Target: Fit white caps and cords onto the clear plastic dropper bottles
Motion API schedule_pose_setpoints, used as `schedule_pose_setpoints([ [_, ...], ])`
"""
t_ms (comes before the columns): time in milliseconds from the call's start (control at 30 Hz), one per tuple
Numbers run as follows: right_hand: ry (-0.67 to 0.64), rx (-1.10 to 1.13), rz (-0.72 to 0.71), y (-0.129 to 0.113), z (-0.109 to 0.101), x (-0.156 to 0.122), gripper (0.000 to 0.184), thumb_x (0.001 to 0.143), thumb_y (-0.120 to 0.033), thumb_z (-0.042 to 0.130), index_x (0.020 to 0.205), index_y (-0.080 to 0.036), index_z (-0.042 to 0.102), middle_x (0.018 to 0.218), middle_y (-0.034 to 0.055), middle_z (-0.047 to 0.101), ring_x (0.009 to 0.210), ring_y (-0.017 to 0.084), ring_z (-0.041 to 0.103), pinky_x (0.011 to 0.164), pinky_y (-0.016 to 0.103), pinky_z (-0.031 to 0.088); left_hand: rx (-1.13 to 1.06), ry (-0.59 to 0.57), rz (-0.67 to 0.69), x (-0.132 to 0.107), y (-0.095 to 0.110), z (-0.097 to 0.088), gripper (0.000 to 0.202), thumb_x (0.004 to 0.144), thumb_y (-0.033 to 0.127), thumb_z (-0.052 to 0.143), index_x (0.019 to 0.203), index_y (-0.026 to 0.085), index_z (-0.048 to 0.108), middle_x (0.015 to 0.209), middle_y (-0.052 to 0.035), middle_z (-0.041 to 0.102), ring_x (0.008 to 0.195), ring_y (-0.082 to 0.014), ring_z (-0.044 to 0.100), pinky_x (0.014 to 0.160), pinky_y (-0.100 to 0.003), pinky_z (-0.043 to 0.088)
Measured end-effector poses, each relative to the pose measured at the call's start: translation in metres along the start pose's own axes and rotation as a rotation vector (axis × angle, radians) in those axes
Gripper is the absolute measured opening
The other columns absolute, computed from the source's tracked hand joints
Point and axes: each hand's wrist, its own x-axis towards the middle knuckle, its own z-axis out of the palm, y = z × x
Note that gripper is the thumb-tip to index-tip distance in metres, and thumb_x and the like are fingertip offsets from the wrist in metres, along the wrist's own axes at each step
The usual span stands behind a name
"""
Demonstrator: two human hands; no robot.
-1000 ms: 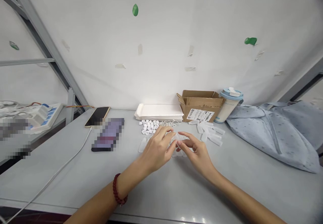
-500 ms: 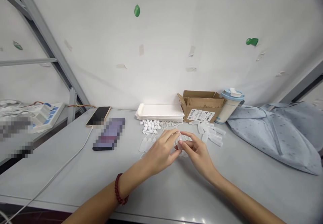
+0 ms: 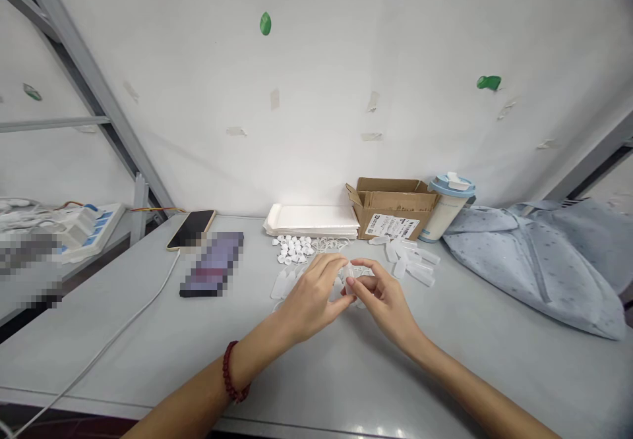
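Observation:
Between my two hands is a small translucent plastic tube point(image 3: 349, 270), partly covered by the fingers. My right hand point(image 3: 388, 300) is closed on it, pinching its side between thumb and fingers. The fingertips of my left hand point(image 3: 311, 300) are closed in at the tube's upper end, with the thumb lower down. Whether a cap is on the tube cannot be made out. Behind the left hand lie several white caps point(image 3: 294, 249) and clear plastic pieces point(image 3: 281, 285). White looped cords point(image 3: 333, 244) lie behind both hands. More translucent tubes point(image 3: 420, 273) are scattered beyond my right hand.
A stack of white envelopes point(image 3: 314, 218) and an open cardboard box point(image 3: 390, 205) stand against the wall, beside a blue-lidded cup point(image 3: 445, 211). A pale blue cloth bag point(image 3: 534, 267) fills the right. Two phones point(image 3: 192, 229) and a white cable point(image 3: 128, 320) lie left.
The camera view has shifted slightly, so the scene sits a little further left. Both hands stay at the tube, whose tilt looks slightly different.

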Motion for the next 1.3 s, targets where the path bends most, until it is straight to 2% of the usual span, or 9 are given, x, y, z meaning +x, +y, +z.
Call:
schedule_pose_setpoints([
  [200,-0.01,-0.04,-0.009,0.001,0.0,0.0,0.031,0.085,-0.041,0.049,0.104,-0.018,0.046,0.053,-0.0047,0.054,0.052,0.013,0.052,0.05,0.023,0.038,-0.013,-0.046,0.03,0.002,0.0,-0.006,0.033,0.076,0.02,0.062,0.106,0.018,0.049,0.108,-0.0087,0.057,0.105,-0.0223,0.049,0.091,-0.04,0.043],
  [467,-0.087,-0.03,0.027,-0.003,0.003,-0.002,0.027,0.084,-0.039,0.051,0.1,-0.019,0.045,0.06,-0.0027,0.061,0.06,0.015,0.057,0.053,0.024,0.037,-0.071,-0.252,-0.072,0.006,0.004,-0.028,0.039,0.067,0.022,0.07,0.102,0.021,0.052,0.106,-0.0069,0.056,0.105,-0.0245,0.047,0.088,-0.04,0.043],
  [567,-0.177,-0.01,0.024,-0.009,0.005,-0.005,0.024,0.084,-0.037,0.05,0.099,-0.019,0.045,0.066,-0.0009,0.065,0.064,0.015,0.06,0.055,0.024,0.038,-0.063,-0.281,-0.118,-0.006,0.008,-0.038,0.038,0.069,0.02,0.067,0.104,0.022,0.052,0.107,-0.0063,0.056,0.107,-0.0238,0.046,0.09,-0.039,0.042],
  [667,-0.266,-0.01,-0.005,-0.015,0.007,-0.01,0.023,0.085,-0.036,0.048,0.1,-0.02,0.042,0.072,0.0009,0.067,0.069,0.015,0.061,0.052,0.022,0.037,-0.041,-0.291,-0.163,-0.028,0.008,-0.052,0.044,0.07,0.019,0.065,0.111,0.023,0.05,0.112,-0.0065,0.055,0.111,-0.0245,0.044,0.093,-0.041,0.041],
  [733,-0.29,-0.032,-0.022,-0.017,0.007,-0.012,0.024,0.085,-0.036,0.048,0.101,-0.021,0.04,0.076,0.002,0.066,0.071,0.015,0.061,0.049,0.021,0.035,-0.027,-0.346,-0.187,-0.045,0.006,-0.064,0.045,0.071,0.023,0.065,0.113,0.024,0.05,0.114,-0.0067,0.056,0.112,-0.0254,0.043,0.094,-0.042,0.04],
  [933,-0.256,-0.103,-0.042,-0.011,0.008,-0.01,0.022,0.085,-0.034,0.048,0.101,-0.021,0.04,0.077,0.0021,0.065,0.071,0.015,0.06,0.046,0.02,0.033,-0.025,-0.522,-0.386,-0.079,-0.007,-0.09,0.046,0.07,0.023,0.065,0.114,0.028,0.049,0.121,-0.0032,0.052,0.121,-0.0246,0.036,0.099,-0.04,0.037],
  [1100,-0.222,-0.102,-0.034,-0.011,0.007,-0.007,0.017,0.087,-0.033,0.044,0.099,-0.022,0.039,0.077,0.0017,0.066,0.071,0.015,0.062,0.046,0.022,0.032,-0.058,-0.534,-0.405,-0.081,-0.013,-0.09,0.043,0.07,0.023,0.062,0.111,0.027,0.052,0.118,-0.0044,0.054,0.12,-0.0255,0.037,0.099,-0.041,0.037],
  [1300,-0.164,-0.119,-0.048,-0.012,0.005,-0.004,0.018,0.086,-0.032,0.046,0.099,-0.021,0.04,0.07,0.0005,0.066,0.068,0.016,0.061,0.046,0.022,0.031,-0.035,-0.561,-0.384,-0.078,-0.018,-0.088,0.043,0.073,0.022,0.06,0.114,0.027,0.049,0.122,-0.0033,0.051,0.123,-0.0241,0.032,0.101,-0.039,0.035],
])
